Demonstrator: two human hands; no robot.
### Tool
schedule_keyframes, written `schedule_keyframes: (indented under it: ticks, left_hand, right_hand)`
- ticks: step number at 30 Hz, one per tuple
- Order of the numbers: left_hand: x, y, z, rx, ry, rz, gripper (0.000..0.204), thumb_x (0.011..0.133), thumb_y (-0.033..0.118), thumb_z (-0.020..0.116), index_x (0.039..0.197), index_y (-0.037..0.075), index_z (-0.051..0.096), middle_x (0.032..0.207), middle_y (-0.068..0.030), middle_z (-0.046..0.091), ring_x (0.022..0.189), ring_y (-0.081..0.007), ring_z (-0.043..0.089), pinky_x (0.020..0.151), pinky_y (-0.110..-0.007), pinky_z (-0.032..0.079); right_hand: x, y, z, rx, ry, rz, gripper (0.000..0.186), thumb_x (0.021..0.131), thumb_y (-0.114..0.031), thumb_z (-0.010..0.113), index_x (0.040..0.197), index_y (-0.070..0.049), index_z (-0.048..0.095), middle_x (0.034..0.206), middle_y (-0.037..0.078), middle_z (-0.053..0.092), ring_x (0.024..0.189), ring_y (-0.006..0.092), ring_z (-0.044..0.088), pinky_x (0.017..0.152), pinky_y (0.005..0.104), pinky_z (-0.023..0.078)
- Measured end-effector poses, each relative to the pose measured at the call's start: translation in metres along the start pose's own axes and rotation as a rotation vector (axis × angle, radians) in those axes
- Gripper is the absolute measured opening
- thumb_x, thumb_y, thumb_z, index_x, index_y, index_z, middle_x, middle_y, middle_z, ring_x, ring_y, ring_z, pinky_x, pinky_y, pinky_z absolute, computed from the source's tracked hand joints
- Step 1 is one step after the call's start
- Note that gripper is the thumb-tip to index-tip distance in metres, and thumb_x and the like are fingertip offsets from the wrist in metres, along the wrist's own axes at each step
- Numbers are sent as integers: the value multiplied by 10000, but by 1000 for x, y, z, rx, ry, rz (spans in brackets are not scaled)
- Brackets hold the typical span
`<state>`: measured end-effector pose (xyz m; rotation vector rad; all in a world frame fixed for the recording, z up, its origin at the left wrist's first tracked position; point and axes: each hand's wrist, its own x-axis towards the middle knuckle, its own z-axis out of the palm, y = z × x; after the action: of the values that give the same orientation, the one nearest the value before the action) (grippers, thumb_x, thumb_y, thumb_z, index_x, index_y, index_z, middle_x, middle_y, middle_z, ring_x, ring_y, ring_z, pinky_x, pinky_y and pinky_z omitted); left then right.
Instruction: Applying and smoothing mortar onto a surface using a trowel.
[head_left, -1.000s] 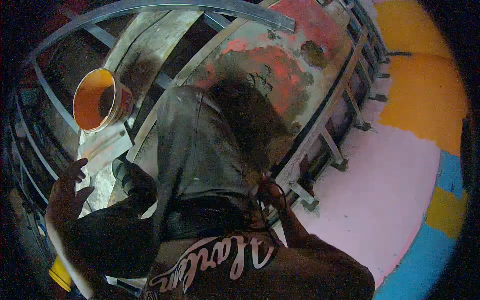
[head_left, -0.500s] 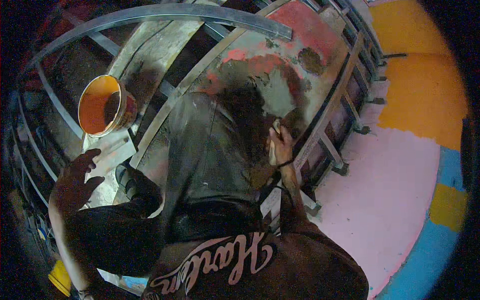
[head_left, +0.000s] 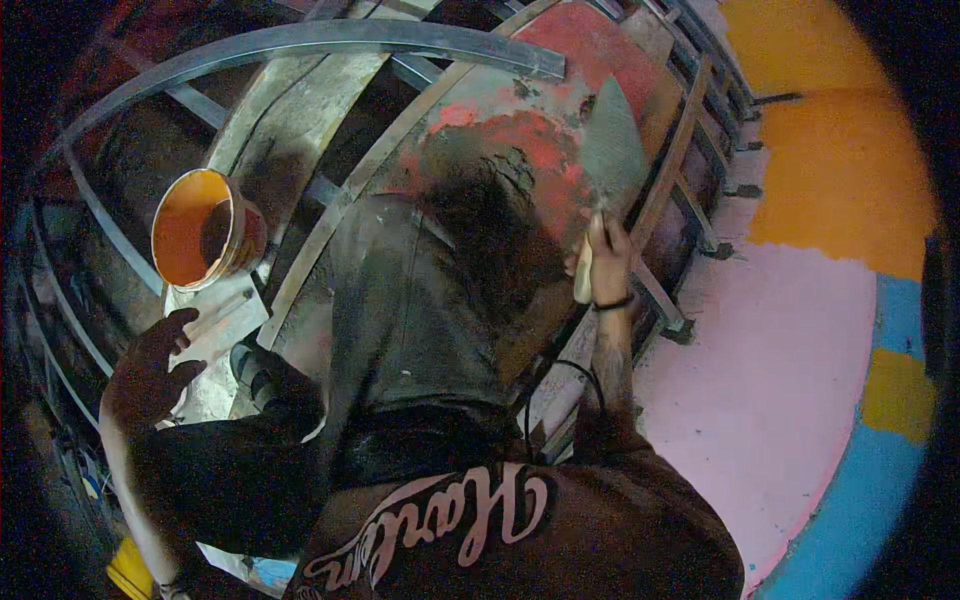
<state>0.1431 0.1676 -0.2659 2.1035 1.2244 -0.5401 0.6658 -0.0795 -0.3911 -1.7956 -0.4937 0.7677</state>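
Observation:
My right hand (head_left: 606,262) is wrapped round the pale handle of a pointed trowel (head_left: 613,140). Its grey blade lies over a rough panel (head_left: 520,95) with red and grey patches and dark smears of mortar-like material. At the left, my left hand (head_left: 158,360) has its thumb and fingers apart, with nothing visible in them. Close to those fingers lies a flat, pale rectangular piece (head_left: 226,315) with a narrow grey bar on it; I cannot tell whether they touch. Beyond it a tilted bucket (head_left: 205,230) shows its orange inside and white rim.
A curved metal bar (head_left: 330,38) arches across the far side. Metal framing (head_left: 690,150) runs along the panel's right edge. Past it is a floor painted pink (head_left: 760,350), orange and blue. My bent leg (head_left: 385,310) is in the middle, and a yellow object (head_left: 128,570) is at lower left.
My right hand has moved right and slightly away from me, and the trowel's blade now shows plainly, pointing away. My left hand has barely moved; the whole view has shifted a little.

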Motion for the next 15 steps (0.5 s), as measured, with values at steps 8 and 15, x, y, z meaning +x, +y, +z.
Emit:
schedule_keyframes:
  ticks: [8,15]
  left_hand:
    - [-1,-3,9,36,34,3,654,830,66,784,1429,143,531,1088,-152,678,1028,-305,650,939,-435,518]
    - [-27,0,11,38,110,72,654,844,89,768,1440,129,501,1112,-174,669,1041,-349,652,935,-451,521]
  right_hand:
    - [18,185,36,137,-292,480,445,1022,-485,542,1193,-82,622,751,34,614,580,184,618,496,367,499]
    - [-176,262,-23,343,-403,653,384,1010,-406,584,1209,-79,616,794,30,620,649,169,622,553,356,507]
